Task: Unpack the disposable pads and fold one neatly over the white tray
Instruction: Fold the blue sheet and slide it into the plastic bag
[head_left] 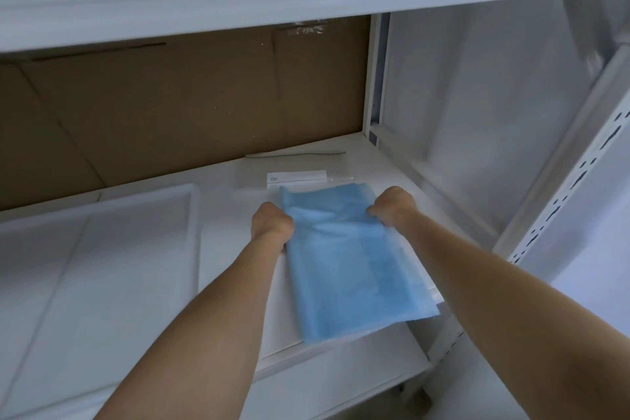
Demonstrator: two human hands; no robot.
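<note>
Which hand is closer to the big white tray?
The left hand. It grips the left edge of the blue pad, on the side where the white tray lies. The right hand grips the pad's far right edge, away from the tray.

Matt blue pad (347, 266), brown cardboard (191, 106)

A storeroom: white slotted metal shelving (559, 181) (cardboard sheet (191, 106) behind)

A pale blue pad (344, 262) lies on a white shelf (341, 382) beside a white tray (196, 215), plain brown cardboard (191, 106) behind.
</note>
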